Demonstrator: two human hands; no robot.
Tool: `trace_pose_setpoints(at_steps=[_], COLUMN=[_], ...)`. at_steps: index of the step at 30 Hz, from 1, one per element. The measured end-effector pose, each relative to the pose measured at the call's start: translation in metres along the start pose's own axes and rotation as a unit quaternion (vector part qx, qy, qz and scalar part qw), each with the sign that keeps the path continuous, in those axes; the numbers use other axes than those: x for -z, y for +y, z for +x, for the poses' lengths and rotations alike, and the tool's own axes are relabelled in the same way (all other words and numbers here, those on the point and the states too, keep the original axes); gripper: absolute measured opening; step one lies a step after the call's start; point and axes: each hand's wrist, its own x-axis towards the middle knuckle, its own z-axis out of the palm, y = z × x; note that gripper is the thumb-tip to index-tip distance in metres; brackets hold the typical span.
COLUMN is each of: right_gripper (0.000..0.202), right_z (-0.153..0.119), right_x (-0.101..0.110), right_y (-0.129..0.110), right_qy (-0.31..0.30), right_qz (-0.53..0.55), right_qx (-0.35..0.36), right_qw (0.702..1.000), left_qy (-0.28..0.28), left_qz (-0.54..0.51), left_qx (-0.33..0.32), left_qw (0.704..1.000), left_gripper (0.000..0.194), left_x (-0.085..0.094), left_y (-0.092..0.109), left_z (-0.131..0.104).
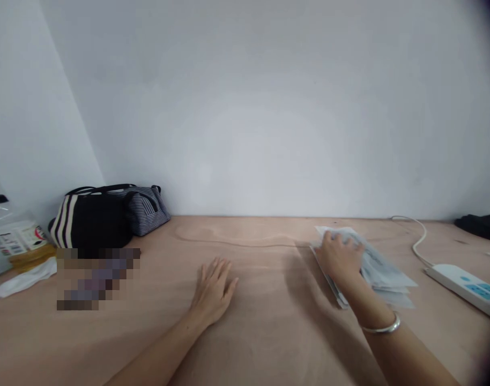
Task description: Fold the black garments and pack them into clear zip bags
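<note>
My left hand (213,292) lies palm down on the wooden table, its fingers stretched and a little apart, holding nothing. To the right, my right hand (341,260) reaches over a stack of flat, frosted plastic bags (384,268), with its bent fingers gripping the upper part. The fingertips are partly hidden and slightly blurred. Dark print or contents show faintly through the top bag. The bags' edges are uneven, fanning out toward the right. A silver bangle (384,324) circles my right wrist.
A white power strip (466,287) with a cable lies at the right. Black-and-striped bags (108,217) stand at the back left, near a bottle of yellow liquid (28,249) and white tissue (23,281). A pixelated patch covers something before the bags. A dark item (482,226) sits far right.
</note>
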Motion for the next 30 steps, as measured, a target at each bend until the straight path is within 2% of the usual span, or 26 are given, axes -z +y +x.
trace_pose_setpoints(at_steps=[2,3,6,8,12,15,30], right_gripper=[0.039,0.04,0.054,0.063,0.071,0.073,0.074], right_z=[-0.011,-0.018,-0.038,-0.048,-0.055,-0.055,-0.056], right_x=[-0.003,-0.005,-0.018,-0.032,-0.055,-0.06,-0.058], right_y=[-0.027,-0.04,-0.069,-0.076,-0.073,-0.07,-0.072], right_qy=[0.011,-0.004,-0.112,-0.182,-0.279,-0.292,-0.294], right_qz=[0.012,0.036,0.116,0.142,0.151,0.157,0.151], right_qx=[0.041,0.091,0.2,0.214,0.179,0.168,0.161], right_qw=[0.999,0.995,0.966,0.949,0.931,0.929,0.93], left_qy=[0.01,0.01,-0.01,-0.05,-0.153,-0.17,-0.181], left_qz=[0.069,0.096,0.128,0.13,0.112,0.11,0.109], left_qx=[-0.047,-0.063,-0.062,-0.039,-0.001,0.005,0.014], left_qw=[0.996,0.993,0.99,0.989,0.982,0.979,0.977], left_gripper=[0.05,0.05,0.054,0.059,0.065,0.067,0.066], left_x=[0.003,0.004,0.005,0.004,0.003,0.003,0.005], left_y=[0.007,0.009,0.013,0.012,0.01,0.011,0.014], left_z=[-0.003,-0.004,-0.008,-0.009,-0.009,-0.008,-0.007])
